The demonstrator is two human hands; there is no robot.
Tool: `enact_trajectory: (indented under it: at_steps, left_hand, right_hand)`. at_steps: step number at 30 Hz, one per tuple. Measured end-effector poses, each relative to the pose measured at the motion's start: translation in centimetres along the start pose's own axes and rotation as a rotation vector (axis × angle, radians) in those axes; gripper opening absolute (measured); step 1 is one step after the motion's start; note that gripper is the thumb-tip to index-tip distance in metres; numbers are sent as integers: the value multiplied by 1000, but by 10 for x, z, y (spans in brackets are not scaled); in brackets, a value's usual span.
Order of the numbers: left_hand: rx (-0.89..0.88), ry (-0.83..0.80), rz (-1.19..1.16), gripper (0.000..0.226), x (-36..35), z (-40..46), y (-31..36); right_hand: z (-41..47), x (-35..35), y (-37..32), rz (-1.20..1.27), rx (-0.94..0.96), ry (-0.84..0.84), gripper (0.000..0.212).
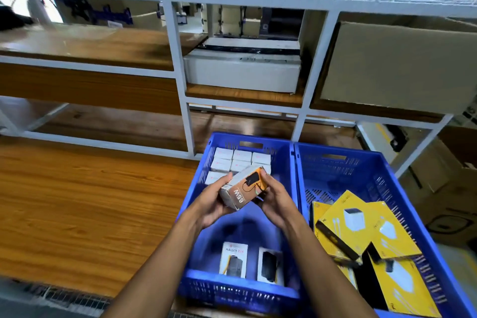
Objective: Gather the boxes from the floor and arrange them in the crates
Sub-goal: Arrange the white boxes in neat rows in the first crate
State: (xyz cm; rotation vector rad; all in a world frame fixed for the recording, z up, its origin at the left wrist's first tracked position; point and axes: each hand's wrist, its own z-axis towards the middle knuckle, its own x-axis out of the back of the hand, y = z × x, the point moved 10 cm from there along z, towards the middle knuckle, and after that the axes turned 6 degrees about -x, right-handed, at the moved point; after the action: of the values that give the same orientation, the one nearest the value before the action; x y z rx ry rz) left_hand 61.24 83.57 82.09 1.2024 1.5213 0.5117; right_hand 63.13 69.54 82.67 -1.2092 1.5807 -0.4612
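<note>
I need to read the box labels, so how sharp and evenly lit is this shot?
Head view: the 65W box held in both hands is readable; the left crate floor shows motion smear and hand shadow; shelf frame lines bow from the wide lens; top left window is blown out.

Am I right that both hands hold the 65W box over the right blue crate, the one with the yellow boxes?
Not quite: in the head view both hands hold the 65W box over the left blue crate. The yellow boxes lie in the right crate.
</note>
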Motion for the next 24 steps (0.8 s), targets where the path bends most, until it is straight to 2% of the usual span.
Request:
enact_trajectory:
  at_steps: [2,6,9,10,12,14,15,20,24]
  left_hand:
    - [-56,3,24,54,0,1,5]
    - [-244,-89,21,48,-9,-1,24]
    - [-332,-65,251,47,-12,6,35]
    - [-354,-18,328,45,-11,9,40]
    - [-370,64,382,60,-3,18,47]
    - [-362,131,396,79,6,26,49]
    - [-361,147,413,79,8,29,49]
    - [-374,129,503,44,12,37,49]
    - [-397,114,682,46,14,39,54]
  right_hand:
    - [-1,0,-6,84,8,43,58]
    - [-3,5,-2,313,-87,170,43]
    - [0,9,10,321,-203,189,50]
    - [3,10,17,286,-243,166,54]
    - [7,15,28,125,-280,155,59]
    - [8,23,27,-81,-226,180,61]
    - [9,24,20,-136,-163,175,58]
    - [5,12,-18,-277,136,75,37]
    - [20,21,-14,-495,202,111,51]
